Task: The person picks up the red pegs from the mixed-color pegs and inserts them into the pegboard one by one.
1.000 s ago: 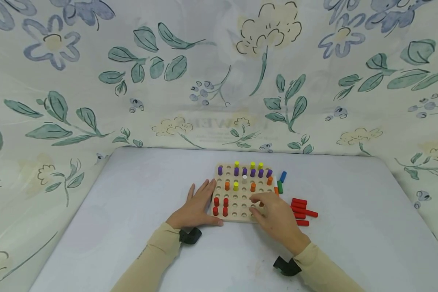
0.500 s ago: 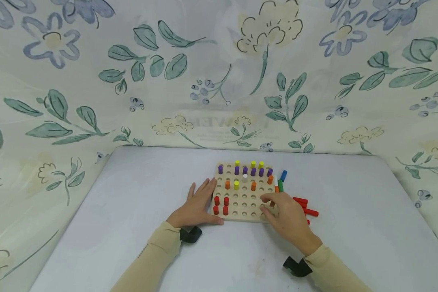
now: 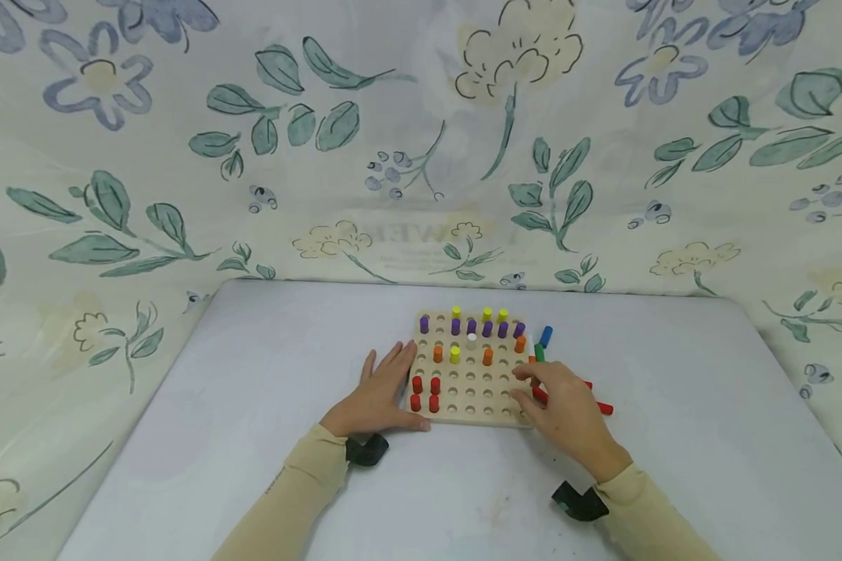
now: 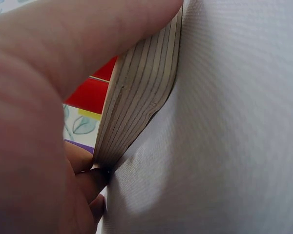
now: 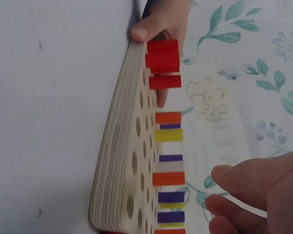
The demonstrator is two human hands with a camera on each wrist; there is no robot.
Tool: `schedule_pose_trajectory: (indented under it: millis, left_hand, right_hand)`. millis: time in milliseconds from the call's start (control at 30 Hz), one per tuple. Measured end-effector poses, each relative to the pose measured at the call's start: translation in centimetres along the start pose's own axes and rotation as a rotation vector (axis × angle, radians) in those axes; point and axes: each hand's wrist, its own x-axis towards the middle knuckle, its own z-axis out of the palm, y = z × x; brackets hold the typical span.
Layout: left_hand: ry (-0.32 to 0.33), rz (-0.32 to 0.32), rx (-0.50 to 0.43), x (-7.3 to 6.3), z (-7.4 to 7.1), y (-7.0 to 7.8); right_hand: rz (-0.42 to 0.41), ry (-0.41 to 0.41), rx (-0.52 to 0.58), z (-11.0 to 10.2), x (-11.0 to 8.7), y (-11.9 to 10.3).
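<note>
A wooden pegboard (image 3: 468, 418) with rows of round holes lies on the table. My left hand (image 3: 375, 399) rests against its left side, fingers spread; in the left wrist view the thumb (image 4: 83, 34) lies along the board's edge. Several red pegs (image 3: 434, 386) stand upright at the front left corner. Over the right edge hovers my right hand (image 3: 574, 413), thumb and fingers apart and nothing between them, as the right wrist view shows. Loose red pegs (image 3: 606, 409) lie beyond it, partly hidden by that hand.
Purple pegs (image 3: 487, 329), yellow pegs (image 3: 456, 313), orange pegs (image 3: 438, 354) and a white peg (image 3: 472, 339) stand in the board's farther rows. To its right lie a blue peg (image 3: 546, 336) and a green peg (image 3: 539, 353). A flowered cloth (image 3: 421, 140) hangs behind the white table (image 3: 288, 327).
My right hand has moved right across the front of the board to its right edge, now covering most of the loose red pegs. The left hand stays in place.
</note>
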Motion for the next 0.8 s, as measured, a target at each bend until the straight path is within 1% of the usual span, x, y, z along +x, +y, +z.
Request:
schedule_pose_trajectory:
  millis: [133,233,567,800]
  left_hand:
    - [0.001,0.005,-0.007,-0.1,0.0,-0.1]
    - [0.003,0.009,-0.010,-0.1,0.0,-0.1]
    - [0.004,0.000,-0.030,-0.1,-0.1,0.2]
    - [0.001,0.003,-0.029,-0.2,-0.2,0.1]
  right_hand:
    - [-0.032,-0.010,-0.016,-0.1,0.1,0.7]
    - [-0.036,-0.025,-0.025,-0.1,0.2,1.2]
    - [0.028,-0.083,-0.071,-0.3,0.4,1.8]
    - [0.081,-0.123,-0.064,-0.8,0.5,2.1]
